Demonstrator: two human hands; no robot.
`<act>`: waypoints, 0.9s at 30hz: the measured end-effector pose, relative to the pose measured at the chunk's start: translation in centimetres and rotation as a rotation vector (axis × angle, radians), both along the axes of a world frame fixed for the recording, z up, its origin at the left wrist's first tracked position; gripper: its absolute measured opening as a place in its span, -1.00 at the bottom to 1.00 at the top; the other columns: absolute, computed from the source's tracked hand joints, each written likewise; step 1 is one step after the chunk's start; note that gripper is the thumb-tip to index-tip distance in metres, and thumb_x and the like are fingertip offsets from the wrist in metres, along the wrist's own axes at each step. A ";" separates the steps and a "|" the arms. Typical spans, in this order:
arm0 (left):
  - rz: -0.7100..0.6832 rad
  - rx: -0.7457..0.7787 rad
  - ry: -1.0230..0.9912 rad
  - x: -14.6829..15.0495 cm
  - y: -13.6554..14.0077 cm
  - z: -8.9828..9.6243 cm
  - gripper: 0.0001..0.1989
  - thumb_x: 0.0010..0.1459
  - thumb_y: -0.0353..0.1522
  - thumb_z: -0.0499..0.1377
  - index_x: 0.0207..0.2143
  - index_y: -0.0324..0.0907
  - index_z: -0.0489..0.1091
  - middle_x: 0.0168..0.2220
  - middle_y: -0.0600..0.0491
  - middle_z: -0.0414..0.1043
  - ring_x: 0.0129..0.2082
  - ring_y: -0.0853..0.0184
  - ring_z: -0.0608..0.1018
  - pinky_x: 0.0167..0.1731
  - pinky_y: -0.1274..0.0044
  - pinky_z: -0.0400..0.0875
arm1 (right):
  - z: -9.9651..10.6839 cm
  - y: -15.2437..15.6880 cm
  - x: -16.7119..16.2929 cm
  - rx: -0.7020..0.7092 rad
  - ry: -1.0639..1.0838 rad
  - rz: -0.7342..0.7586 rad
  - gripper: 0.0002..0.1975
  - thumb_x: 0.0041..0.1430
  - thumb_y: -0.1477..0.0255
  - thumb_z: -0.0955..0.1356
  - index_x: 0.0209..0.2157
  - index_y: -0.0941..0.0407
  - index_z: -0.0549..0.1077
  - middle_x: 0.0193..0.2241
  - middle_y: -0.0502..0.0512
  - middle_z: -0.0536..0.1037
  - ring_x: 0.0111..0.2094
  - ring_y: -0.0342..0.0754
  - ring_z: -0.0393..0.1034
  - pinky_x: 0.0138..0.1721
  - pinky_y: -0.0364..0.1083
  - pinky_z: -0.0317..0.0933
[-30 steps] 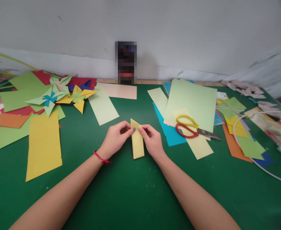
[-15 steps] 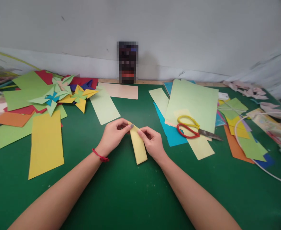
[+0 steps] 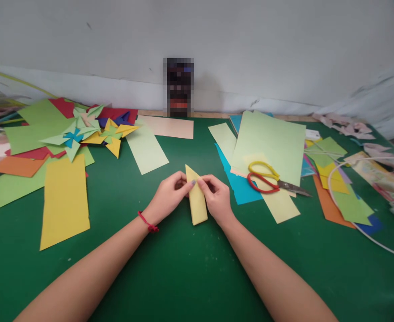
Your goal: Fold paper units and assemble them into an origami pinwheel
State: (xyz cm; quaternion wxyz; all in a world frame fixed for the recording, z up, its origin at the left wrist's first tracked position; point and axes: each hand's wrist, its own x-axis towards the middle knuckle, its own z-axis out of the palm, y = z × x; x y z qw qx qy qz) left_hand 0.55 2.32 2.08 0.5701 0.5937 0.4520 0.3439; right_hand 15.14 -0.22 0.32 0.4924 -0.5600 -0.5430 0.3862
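Note:
A folded strip of pale yellow paper [image 3: 198, 205] is held up between my two hands, over the middle of the green table. Its top end is folded to a slanted point, and its lower end is straight. My left hand [image 3: 170, 194] pinches the paper's left edge between thumb and fingers. On the right edge, my right hand [image 3: 218, 197] grips it a little below the point, thumb close to the left thumb. The fingertips behind the paper are hidden.
Scissors [image 3: 270, 179] with red and yellow handles lie on pale green sheets [image 3: 270, 138] to the right. Folded paper stars [image 3: 111, 134] and coloured sheets pile at the left, near a yellow sheet [image 3: 64, 201]. A white cable [image 3: 331, 179] curves at far right. A pixelated dark object [image 3: 179, 87] stands behind.
My left hand has slid down and right along the paper, uncovering its pointed top. The right hand has shifted slightly, and the strip stands a little more upright.

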 end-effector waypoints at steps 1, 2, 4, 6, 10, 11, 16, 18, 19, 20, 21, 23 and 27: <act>-0.015 0.038 0.050 0.0 -0.1 -0.1 -0.76 0.11 -0.18 0.08 -0.42 -0.18 0.29 -0.45 0.11 0.35 -0.43 0.38 0.42 -0.42 0.56 0.34 | 0.0 0.0 0.0 0.000 0.004 -0.007 -0.81 0.13 0.28 0.28 -0.43 0.09 0.42 -0.49 0.01 0.46 -0.47 -0.12 0.32 -0.45 -0.15 0.21; -0.018 0.070 0.089 0.1 -0.2 -0.2 -0.76 0.12 -0.19 0.08 -0.42 -0.18 0.30 -0.45 0.11 0.35 -0.44 0.38 0.41 -0.43 0.56 0.32 | 0.0 0.0 0.0 0.000 0.005 -0.007 -0.82 0.12 0.29 0.28 -0.43 0.09 0.42 -0.49 0.01 0.46 -0.46 -0.12 0.32 -0.44 -0.15 0.22; -0.012 0.094 0.120 0.0 -0.3 -0.3 -0.77 0.13 -0.20 0.06 -0.40 -0.19 0.32 -0.44 0.10 0.36 -0.45 0.39 0.40 -0.44 0.56 0.29 | 0.0 0.0 0.0 0.000 0.005 0.002 -0.82 0.13 0.30 0.28 -0.43 0.10 0.42 -0.48 0.01 0.46 -0.45 -0.12 0.33 -0.43 -0.15 0.22; -0.013 0.074 0.108 0.0 -0.2 -0.4 -0.77 0.13 -0.21 0.07 -0.40 -0.19 0.33 -0.43 0.10 0.37 -0.45 0.39 0.40 -0.44 0.56 0.28 | 0.0 -0.1 0.0 -0.001 0.001 0.017 -0.82 0.14 0.31 0.28 -0.43 0.10 0.42 -0.49 0.01 0.45 -0.46 -0.13 0.32 -0.44 -0.16 0.21; 0.001 0.005 0.082 -0.1 0.0 -0.6 -0.76 0.09 -0.19 0.11 -0.46 -0.19 0.32 -0.50 0.12 0.35 -0.49 0.40 0.39 -0.49 0.58 0.26 | 0.1 -0.2 0.0 -0.009 -0.020 0.020 -0.81 0.13 0.29 0.28 -0.46 0.10 0.40 -0.54 -0.02 0.41 -0.52 -0.15 0.27 -0.49 -0.17 0.17; 0.005 -0.008 0.075 -0.1 0.1 -0.6 -0.76 0.08 -0.19 0.11 -0.47 -0.19 0.31 -0.51 0.13 0.35 -0.50 0.41 0.39 -0.49 0.59 0.26 | 0.1 -0.2 0.1 -0.011 -0.022 0.021 -0.80 0.13 0.29 0.28 -0.46 0.10 0.39 -0.55 -0.02 0.40 -0.53 -0.16 0.26 -0.49 -0.17 0.16; -0.003 -0.020 0.053 0.0 0.1 -0.6 -0.75 0.13 -0.22 0.06 -0.52 -0.18 0.29 -0.55 0.15 0.30 -0.53 0.43 0.37 -0.51 0.60 0.27 | 0.0 -0.1 0.0 -0.022 -0.026 0.028 -0.80 0.15 0.29 0.27 -0.45 0.11 0.39 -0.55 -0.02 0.40 -0.52 -0.16 0.25 -0.49 -0.18 0.16; -0.003 0.003 0.055 0.0 0.1 -0.7 -0.73 0.14 -0.23 0.04 -0.55 -0.19 0.25 -0.57 0.16 0.25 -0.54 0.44 0.35 -0.51 0.60 0.27 | 0.0 -0.1 0.0 -0.027 -0.034 0.026 -0.79 0.15 0.29 0.27 -0.44 0.11 0.39 -0.55 -0.02 0.40 -0.53 -0.16 0.25 -0.50 -0.18 0.15; 0.001 0.014 0.055 0.0 0.1 -0.8 -0.72 0.14 -0.23 0.04 -0.55 -0.19 0.24 -0.57 0.16 0.23 -0.54 0.44 0.34 -0.51 0.60 0.26 | -0.1 -0.1 0.0 -0.029 -0.037 0.027 -0.79 0.15 0.29 0.27 -0.44 0.12 0.39 -0.55 -0.02 0.40 -0.53 -0.17 0.25 -0.50 -0.18 0.15; 0.004 0.021 0.053 0.0 0.2 -0.9 -0.72 0.14 -0.23 0.04 -0.55 -0.19 0.24 -0.58 0.16 0.21 -0.54 0.44 0.33 -0.51 0.60 0.26 | -0.1 -0.1 0.0 -0.031 -0.038 0.031 -0.79 0.15 0.29 0.27 -0.44 0.12 0.39 -0.55 -0.02 0.40 -0.53 -0.17 0.25 -0.50 -0.19 0.15; 0.006 0.024 0.046 0.0 0.2 -1.1 -0.73 0.15 -0.23 0.04 -0.54 -0.19 0.24 -0.57 0.16 0.21 -0.54 0.44 0.32 -0.51 0.59 0.26 | -0.1 -0.1 0.0 -0.033 -0.037 0.035 -0.79 0.15 0.29 0.26 -0.44 0.12 0.39 -0.54 -0.02 0.41 -0.53 -0.17 0.26 -0.50 -0.19 0.16; -0.002 0.010 0.020 0.0 0.2 -1.2 -0.74 0.15 -0.22 0.04 -0.50 -0.20 0.26 -0.54 0.15 0.23 -0.52 0.43 0.33 -0.48 0.58 0.27 | -0.2 -0.1 0.0 -0.030 -0.031 0.038 -0.79 0.16 0.29 0.26 -0.43 0.12 0.38 -0.53 -0.02 0.41 -0.52 -0.17 0.27 -0.50 -0.19 0.16; -0.041 0.002 0.049 0.1 0.2 -0.9 -0.73 0.16 -0.20 0.03 -0.49 -0.20 0.25 -0.53 0.16 0.25 -0.52 0.44 0.32 -0.49 0.59 0.24 | -0.2 -0.2 0.0 -0.002 -0.050 0.006 -0.81 0.17 0.30 0.25 -0.42 0.12 0.37 -0.53 -0.02 0.40 -0.52 -0.17 0.27 -0.50 -0.19 0.16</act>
